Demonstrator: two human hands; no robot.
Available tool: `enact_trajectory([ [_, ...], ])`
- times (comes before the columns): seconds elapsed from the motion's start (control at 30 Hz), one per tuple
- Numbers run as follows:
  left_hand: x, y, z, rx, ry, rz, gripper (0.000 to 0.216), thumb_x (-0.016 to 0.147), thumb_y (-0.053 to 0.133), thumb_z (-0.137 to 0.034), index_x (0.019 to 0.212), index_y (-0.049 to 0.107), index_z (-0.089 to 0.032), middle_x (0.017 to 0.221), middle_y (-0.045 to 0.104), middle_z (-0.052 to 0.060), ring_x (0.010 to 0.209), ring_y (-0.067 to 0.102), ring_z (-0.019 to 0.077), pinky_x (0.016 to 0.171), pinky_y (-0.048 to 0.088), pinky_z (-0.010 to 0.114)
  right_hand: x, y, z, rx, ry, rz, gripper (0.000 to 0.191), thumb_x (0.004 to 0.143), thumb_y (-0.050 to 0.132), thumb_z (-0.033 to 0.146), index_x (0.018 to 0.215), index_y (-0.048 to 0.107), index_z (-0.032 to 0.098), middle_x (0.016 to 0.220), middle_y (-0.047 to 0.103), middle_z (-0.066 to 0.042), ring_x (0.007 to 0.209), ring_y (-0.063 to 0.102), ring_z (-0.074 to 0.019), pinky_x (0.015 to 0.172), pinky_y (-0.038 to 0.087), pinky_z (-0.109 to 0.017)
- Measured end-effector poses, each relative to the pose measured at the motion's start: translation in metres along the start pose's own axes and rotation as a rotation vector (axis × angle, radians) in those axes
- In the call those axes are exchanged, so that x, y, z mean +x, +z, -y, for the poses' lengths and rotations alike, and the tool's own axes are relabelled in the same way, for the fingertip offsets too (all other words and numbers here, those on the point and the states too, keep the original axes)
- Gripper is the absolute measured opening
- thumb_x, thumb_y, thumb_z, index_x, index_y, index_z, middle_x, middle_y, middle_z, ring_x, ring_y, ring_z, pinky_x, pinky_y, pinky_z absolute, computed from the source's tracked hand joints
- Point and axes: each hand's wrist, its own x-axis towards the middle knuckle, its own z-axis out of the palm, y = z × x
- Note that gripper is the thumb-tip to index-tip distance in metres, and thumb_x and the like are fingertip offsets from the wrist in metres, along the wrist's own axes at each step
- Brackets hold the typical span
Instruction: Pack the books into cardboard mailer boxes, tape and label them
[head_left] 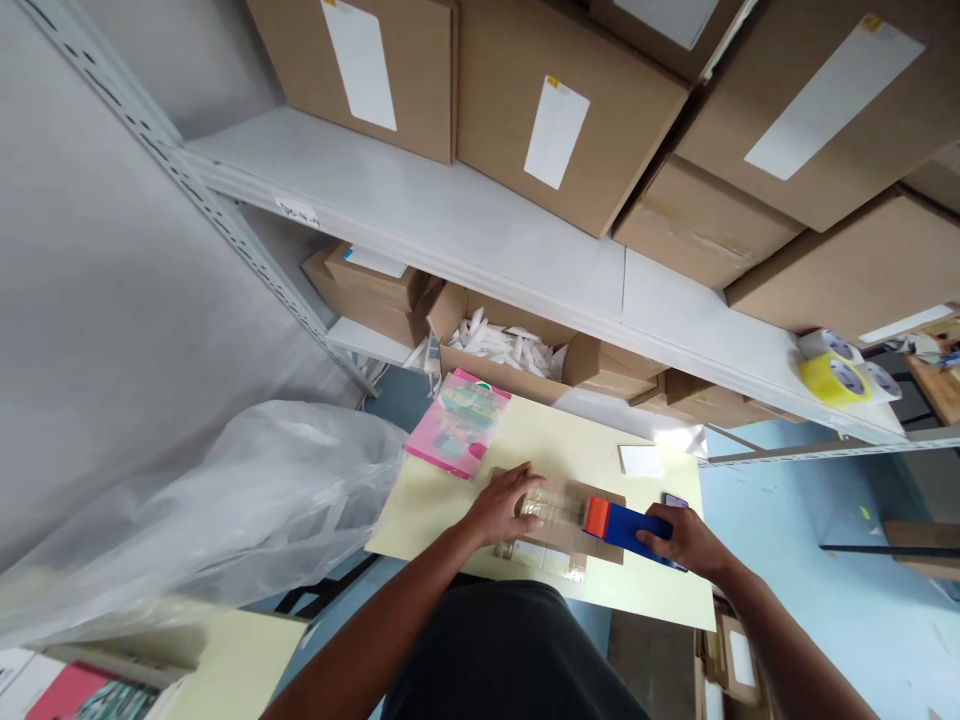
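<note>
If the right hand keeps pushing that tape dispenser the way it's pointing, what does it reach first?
The right hand aims the tape dispenser leftward along the small cardboard package. First in line looks to be the left hand pressing on that package, though depth is hard to judge.

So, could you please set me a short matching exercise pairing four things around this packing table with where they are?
Things:
1. left hand
2. right hand
3. pink packet
4. yellow tape roll

Places:
A. on the grey shelf at the right
B. at the table's far left corner
C. pressing down on the flat cardboard parcel
D. gripping the blue and orange tape dispenser

Pairs: 1-C, 2-D, 3-B, 4-A
</note>
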Motion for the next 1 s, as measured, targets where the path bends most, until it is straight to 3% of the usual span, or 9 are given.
enact_trajectory([
  [0.17, -0.003, -0.002, -0.002, 0.045, 0.001, 0.008, 0.069, 0.082, 0.074, -0.036, 0.147, 0.051, -0.028, 0.161, 0.040, 0.011, 0.148, 0.036, 0.0316, 0.119, 0.034, 0.045, -0.017, 0.013, -0.036, 0.044, 0.053, -0.035, 0.039, 0.081, 0.063, 0.058, 0.070, 0.060, 0.021, 0.061, 0.060, 0.000, 0.058, 0.052, -0.0164, 0.054, 0.040, -0.028],
  [0.3, -0.004, -0.004, -0.006, 0.222, 0.053, 0.016, 0.065, 0.086, 0.069, -0.035, 0.147, 0.048, -0.024, 0.164, 0.032, 0.016, 0.151, 0.032, 0.0325, 0.121, 0.031, 0.050, -0.015, 0.033, -0.040, 0.080, 0.068, -0.086, 0.045, 0.079, 0.063, 0.064, 0.071, 0.060, 0.020, 0.060, 0.058, 0.000, 0.057, 0.051, -0.0154, 0.054, 0.037, -0.028],
  [0.43, 0.003, -0.002, -0.020, 0.475, 0.186, -0.004, 0.064, 0.085, 0.069, -0.038, 0.144, 0.049, -0.020, 0.168, 0.023, 0.016, 0.155, 0.021, 0.0321, 0.126, 0.017, 0.053, -0.011, 0.041, -0.037, 0.144, 0.076, -0.137, 0.048, 0.078, 0.064, 0.067, 0.072, 0.062, 0.019, 0.061, 0.060, 0.000, 0.058, 0.052, -0.0155, 0.053, 0.036, -0.027],
  [0.5, 0.011, 0.002, -0.028, 0.558, 0.249, 0.024, 0.073, 0.083, 0.071, -0.050, 0.144, 0.047, -0.019, 0.168, 0.022, 0.017, 0.156, 0.018, 0.0332, 0.127, 0.011, 0.055, -0.010, 0.042, -0.035, 0.172, 0.061, -0.158, 0.048, 0.077, 0.066, 0.067, 0.072, 0.063, 0.019, 0.062, 0.062, -0.001, 0.059, 0.054, -0.0157, 0.053, 0.036, -0.027],
  [0.6, 0.024, 0.009, -0.037, 0.625, 0.292, 0.091, 0.103, 0.071, 0.073, -0.073, 0.152, 0.040, -0.019, 0.165, 0.027, 0.020, 0.154, 0.022, 0.0381, 0.125, 0.007, 0.060, -0.007, 0.048, -0.031, 0.201, 0.022, -0.180, 0.049, 0.077, 0.066, 0.067, 0.073, 0.064, 0.018, 0.064, 0.063, -0.001, 0.059, 0.054, -0.0151, 0.054, 0.036, -0.026],
  [0.7, 0.031, 0.013, -0.038, 0.670, 0.280, 0.118, 0.118, 0.064, 0.072, -0.082, 0.157, 0.033, -0.020, 0.163, 0.033, 0.021, 0.151, 0.026, 0.0405, 0.124, 0.005, 0.061, -0.003, 0.053, -0.026, 0.215, 0.001, -0.202, 0.049, 0.079, 0.066, 0.067, 0.075, 0.066, 0.018, 0.065, 0.064, -0.001, 0.060, 0.056, -0.0157, 0.055, 0.037, -0.026],
  [1.0, 0.031, 0.010, -0.033, 0.692, 0.307, 0.103, 0.117, 0.071, 0.061, -0.084, 0.161, 0.024, -0.020, 0.162, 0.037, 0.018, 0.148, 0.031, 0.0388, 0.124, 0.003, 0.057, -0.013, 0.019, -0.009, 0.185, -0.094, -0.192, 0.047, 0.075, 0.071, 0.067, 0.076, 0.070, 0.020, 0.069, 0.070, -0.005, 0.059, 0.060, -0.0179, 0.057, 0.039, -0.027],
])
